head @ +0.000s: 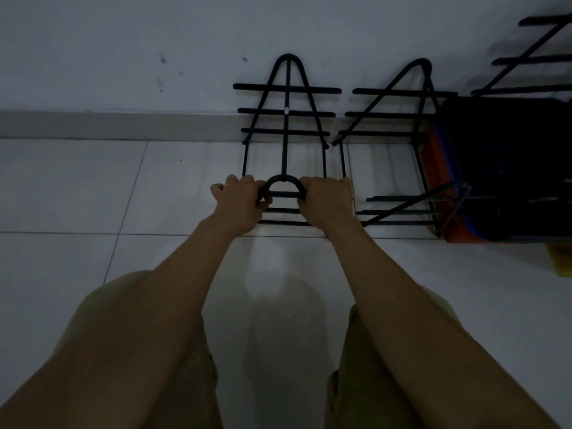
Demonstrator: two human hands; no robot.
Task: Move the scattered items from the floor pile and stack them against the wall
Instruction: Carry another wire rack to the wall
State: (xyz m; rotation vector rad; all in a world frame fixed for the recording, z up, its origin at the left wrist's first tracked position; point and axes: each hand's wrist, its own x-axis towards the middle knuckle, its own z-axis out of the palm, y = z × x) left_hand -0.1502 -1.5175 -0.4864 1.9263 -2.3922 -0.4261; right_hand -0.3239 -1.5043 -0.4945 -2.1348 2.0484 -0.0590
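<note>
Black wire rack (287, 119): stands on the floor (93, 193), straight ahead of both hands, its far A-shaped end frame against the white wall (123, 41), three horizontal bars across it. The near end frame rises to a rounded loop between the two hands.

Left hand (240, 201): fingers curled round the left side of the near loop, thumb tucked below; gripping the rack.

Right hand (326, 199): fingers curled round the right side of the same loop; gripping the rack. Both arms are stretched forward, level with one another.

Second black wire rack (399, 134): of the same pattern, just beside the first, to the right of the right hand, its far frame also against the wall. The two appear to touch or nearly touch at their adjoining posts; the dim light leaves this uncertain.

Dark stack (501, 168): a black mass further right of the right hand, behind the second rack, with orange and blue edges (439, 193) showing along its left side. Kind of item not legible.

Further black barred frame (535, 57): upper right, beyond the dark stack, against the wall, partly cut by the picture's edge.

Skirting strip (93, 125): grey, along the wall's foot, ahead and left of the left hand.

Knees in khaki cloth (102, 320): below the forearms.
</note>
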